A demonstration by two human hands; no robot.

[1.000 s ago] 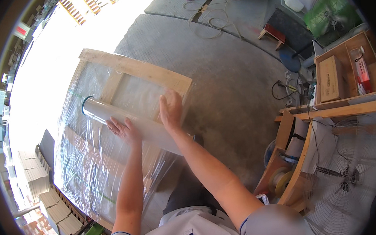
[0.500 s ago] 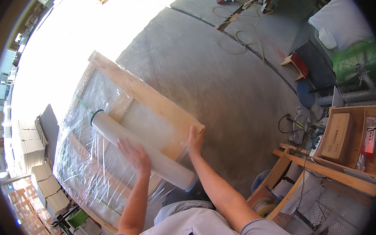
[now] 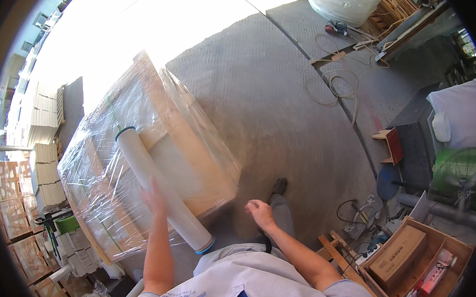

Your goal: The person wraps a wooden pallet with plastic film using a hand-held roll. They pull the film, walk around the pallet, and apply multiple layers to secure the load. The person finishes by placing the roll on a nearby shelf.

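A wooden crate frame [image 3: 204, 205] wrapped in clear stretch film [image 3: 110, 180] stands in front of me, to the left. Across its top lies a thick whitish roll of stretch film [image 3: 164, 196] with dark blue-green rims, its near end reaching past the crate's edge toward my body. My left hand [image 3: 155, 198] rests against the left side of the roll, fingers stretched out and slightly blurred. Off the crate's near right corner, my right hand [image 3: 261, 213] hangs in the air with loosely bent fingers and nothing visible in it.
At right stands a wooden box [image 3: 452, 259] holding a cardboard carton [image 3: 403, 255]. Beyond are a green drum fan [image 3: 457, 170], a small red-topped stool [image 3: 393, 146] and a coiled hose [image 3: 342, 87] on the concrete floor. Stacked pale slabs [image 3: 46, 172] stand at left.
My right hand has let go of the crate's corner and drawn back toward me. My left hand has moved to the roll's left side. The view has shifted; my foot now shows.
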